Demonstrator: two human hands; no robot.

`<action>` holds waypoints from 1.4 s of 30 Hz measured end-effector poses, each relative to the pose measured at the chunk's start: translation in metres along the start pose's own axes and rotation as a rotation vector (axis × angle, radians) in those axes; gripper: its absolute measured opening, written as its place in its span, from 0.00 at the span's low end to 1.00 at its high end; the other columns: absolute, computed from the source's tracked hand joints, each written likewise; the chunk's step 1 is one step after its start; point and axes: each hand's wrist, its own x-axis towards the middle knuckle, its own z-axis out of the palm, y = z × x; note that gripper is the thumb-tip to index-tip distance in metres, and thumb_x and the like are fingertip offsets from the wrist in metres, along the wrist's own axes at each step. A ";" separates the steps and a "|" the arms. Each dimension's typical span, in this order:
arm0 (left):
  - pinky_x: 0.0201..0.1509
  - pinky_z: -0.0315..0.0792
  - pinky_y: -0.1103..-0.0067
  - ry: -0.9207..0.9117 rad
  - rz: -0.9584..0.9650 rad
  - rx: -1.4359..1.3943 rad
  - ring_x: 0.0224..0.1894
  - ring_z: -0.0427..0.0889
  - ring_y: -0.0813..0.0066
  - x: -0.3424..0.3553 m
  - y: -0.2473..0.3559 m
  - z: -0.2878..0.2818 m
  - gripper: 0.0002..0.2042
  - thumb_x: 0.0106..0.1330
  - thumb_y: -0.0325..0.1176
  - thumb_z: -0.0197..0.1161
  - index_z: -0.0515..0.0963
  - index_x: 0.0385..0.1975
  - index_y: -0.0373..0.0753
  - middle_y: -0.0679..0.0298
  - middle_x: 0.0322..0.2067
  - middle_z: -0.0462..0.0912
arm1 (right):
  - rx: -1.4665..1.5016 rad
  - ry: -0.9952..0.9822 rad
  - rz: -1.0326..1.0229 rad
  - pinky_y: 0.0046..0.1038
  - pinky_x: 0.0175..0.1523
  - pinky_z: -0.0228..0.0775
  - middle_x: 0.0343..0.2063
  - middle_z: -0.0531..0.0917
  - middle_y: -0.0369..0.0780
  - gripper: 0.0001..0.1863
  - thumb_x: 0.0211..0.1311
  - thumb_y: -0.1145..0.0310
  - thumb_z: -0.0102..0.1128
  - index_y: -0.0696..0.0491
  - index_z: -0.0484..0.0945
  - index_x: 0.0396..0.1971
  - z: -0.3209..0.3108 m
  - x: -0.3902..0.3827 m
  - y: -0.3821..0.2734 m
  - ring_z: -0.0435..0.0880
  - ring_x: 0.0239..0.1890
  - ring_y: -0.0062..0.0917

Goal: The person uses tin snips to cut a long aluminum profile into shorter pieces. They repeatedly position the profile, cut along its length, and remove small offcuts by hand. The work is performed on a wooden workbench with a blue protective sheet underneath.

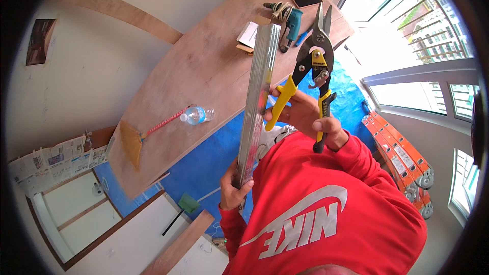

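My left hand [235, 187] is closed around the lower end of a long, shiny metal channel [258, 89]. The channel is raised and points up and away in front of my red sleeve. In my right hand [307, 116] is a pair of tin snips [319, 56] with yellow and black handles. Its blades point upward and stand slightly apart, to the right of the channel's far end. Fingers curl behind the left handle and the thumb rests on the right one. No metal lies between the blades.
On the wooden tabletop [178, 76] lie a corded drill [293, 23], a phone [307, 1], a small box [248, 35], a water bottle [197, 115] and a yellow brush [131, 142]. Blue sheeting [196, 158] covers the floor. An orange ladder [397, 155] leans by the windows at right.
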 end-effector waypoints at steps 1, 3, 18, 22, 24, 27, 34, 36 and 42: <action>0.54 0.77 0.74 0.012 0.021 0.029 0.48 0.83 0.69 -0.003 0.001 0.007 0.42 0.58 0.42 0.75 0.65 0.71 0.28 0.55 0.52 0.83 | 0.005 -0.006 -0.001 0.53 0.73 0.58 0.74 0.60 0.50 0.58 0.48 0.47 0.69 0.59 0.54 0.76 -0.004 -0.005 -0.001 0.73 0.66 0.42; 0.57 0.76 0.72 0.062 0.034 0.060 0.52 0.82 0.67 -0.008 0.005 0.020 0.41 0.58 0.40 0.75 0.67 0.70 0.28 0.52 0.55 0.82 | 0.016 0.025 0.001 0.52 0.73 0.59 0.74 0.60 0.50 0.57 0.48 0.46 0.69 0.57 0.55 0.76 -0.012 -0.018 -0.005 0.74 0.66 0.42; 0.31 0.68 0.65 1.048 0.431 1.146 0.28 0.74 0.61 0.009 0.017 0.063 0.25 0.48 0.28 0.75 0.84 0.51 0.43 0.63 0.27 0.72 | 0.001 0.152 -0.002 0.49 0.72 0.61 0.71 0.65 0.53 0.55 0.45 0.48 0.72 0.52 0.60 0.74 -0.052 -0.060 -0.020 0.75 0.64 0.40; 0.30 0.65 0.65 1.088 0.482 1.201 0.27 0.72 0.61 0.007 0.017 0.057 0.24 0.49 0.27 0.74 0.84 0.51 0.44 0.64 0.27 0.70 | 0.000 0.122 -0.007 0.48 0.73 0.61 0.68 0.68 0.51 0.54 0.45 0.49 0.72 0.52 0.60 0.73 -0.058 -0.060 -0.020 0.75 0.64 0.39; 0.30 0.65 0.65 1.089 0.495 1.235 0.27 0.72 0.61 0.004 0.019 0.053 0.24 0.49 0.27 0.74 0.84 0.51 0.44 0.63 0.27 0.70 | -0.024 0.119 0.006 0.47 0.72 0.61 0.68 0.69 0.50 0.53 0.45 0.49 0.72 0.53 0.60 0.72 -0.060 -0.061 -0.021 0.75 0.64 0.40; 0.31 0.65 0.65 1.062 0.488 1.294 0.28 0.72 0.60 0.000 0.022 0.046 0.24 0.51 0.26 0.73 0.84 0.51 0.46 0.63 0.28 0.70 | -0.074 0.126 0.013 0.46 0.70 0.63 0.63 0.72 0.46 0.53 0.44 0.49 0.72 0.54 0.60 0.72 -0.065 -0.062 -0.023 0.75 0.64 0.39; 0.44 0.69 0.60 0.956 0.421 1.691 0.38 0.75 0.59 0.002 0.080 -0.017 0.26 0.49 0.26 0.70 0.83 0.52 0.55 0.65 0.33 0.73 | -0.462 0.222 -0.010 0.45 0.66 0.68 0.56 0.76 0.45 0.52 0.44 0.45 0.68 0.57 0.64 0.70 -0.085 -0.059 -0.084 0.79 0.59 0.38; 0.52 0.68 0.59 0.819 0.485 1.841 0.47 0.77 0.60 0.010 0.119 -0.048 0.28 0.48 0.27 0.72 0.81 0.52 0.59 0.67 0.40 0.76 | -0.605 0.241 0.027 0.44 0.65 0.68 0.57 0.76 0.45 0.50 0.46 0.46 0.67 0.58 0.66 0.69 -0.084 -0.057 -0.118 0.79 0.59 0.37; 0.67 0.60 0.57 0.459 0.692 2.104 0.66 0.71 0.65 0.080 0.241 -0.073 0.27 0.50 0.25 0.72 0.81 0.52 0.58 0.70 0.57 0.76 | -0.810 0.066 0.127 0.27 0.57 0.67 0.49 0.80 0.42 0.33 0.54 0.53 0.65 0.59 0.75 0.56 -0.064 -0.008 -0.165 0.76 0.50 0.26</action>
